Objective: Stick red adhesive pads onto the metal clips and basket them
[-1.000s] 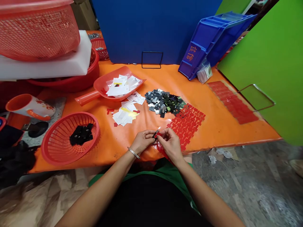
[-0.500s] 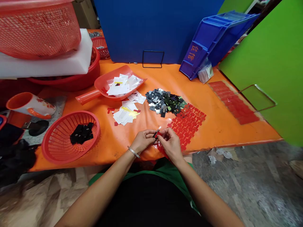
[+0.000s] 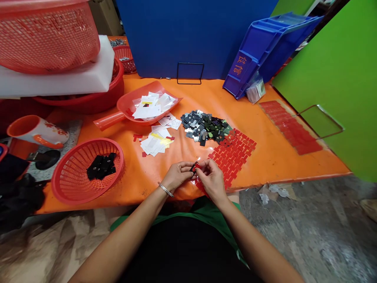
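Near the table's front edge, my left hand pinches a small dark flat plate, its fingers closed. My right hand meets it from the right, thumb and fingers closed on a small red piece that lies against the plate. The fingers hide much of both pieces. Just beyond my right hand lies a sheet of red T-shaped pieces. A pile of dark, shiny metal plates touches the sheet's far left corner.
A red basket with black pieces stands at left. A red scoop holds papers, with more papers before it. A mug lies tipped at far left. A blue bin leans at the back right.
Both hands stay together in nearly the same place, with only slight finger movement around the dark plate and the red piece. The objects on the table keep their places.
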The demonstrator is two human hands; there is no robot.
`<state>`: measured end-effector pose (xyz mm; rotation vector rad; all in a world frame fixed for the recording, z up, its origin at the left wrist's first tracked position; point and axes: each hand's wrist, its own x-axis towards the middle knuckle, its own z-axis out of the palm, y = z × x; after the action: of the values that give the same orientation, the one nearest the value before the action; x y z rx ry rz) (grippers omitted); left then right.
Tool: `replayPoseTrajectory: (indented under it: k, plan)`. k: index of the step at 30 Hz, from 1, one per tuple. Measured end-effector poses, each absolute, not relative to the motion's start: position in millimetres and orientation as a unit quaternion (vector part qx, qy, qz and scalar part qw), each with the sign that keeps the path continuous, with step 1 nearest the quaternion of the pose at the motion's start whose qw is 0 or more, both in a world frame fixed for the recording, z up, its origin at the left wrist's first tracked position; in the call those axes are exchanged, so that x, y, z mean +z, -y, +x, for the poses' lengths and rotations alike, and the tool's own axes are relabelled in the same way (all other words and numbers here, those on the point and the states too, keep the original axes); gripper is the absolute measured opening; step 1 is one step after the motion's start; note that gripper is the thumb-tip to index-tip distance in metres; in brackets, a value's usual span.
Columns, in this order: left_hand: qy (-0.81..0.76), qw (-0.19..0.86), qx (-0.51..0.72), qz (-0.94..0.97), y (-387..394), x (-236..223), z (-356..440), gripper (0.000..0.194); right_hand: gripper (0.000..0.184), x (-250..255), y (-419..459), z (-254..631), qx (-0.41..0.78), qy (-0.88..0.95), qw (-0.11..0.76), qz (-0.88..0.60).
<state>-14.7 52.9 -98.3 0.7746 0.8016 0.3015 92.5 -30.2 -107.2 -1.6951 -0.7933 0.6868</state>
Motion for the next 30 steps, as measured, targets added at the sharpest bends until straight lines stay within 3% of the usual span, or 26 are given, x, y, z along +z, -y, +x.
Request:
replayPoseTrajectory:
  k: [13, 21, 30]
  plan:
    - [-0.387, 0.821, 0.182, 0.378, -48, -107, -11, 0.031, 0.009, -109, 35, 89, 0.273, 0.356, 0.535, -0.716]
    - [-0.389, 0.819, 0.187, 0.379, -46, -106, -10, 0.031, 0.008, -104, 38, 92, 0.121, 0.421, 0.499, -0.748]
    - [-0.397, 0.824, 0.161, 0.372, -49, -102, -12, 0.031, 0.009, -100, 30, 99, 0.189, 0.386, 0.512, -0.744]
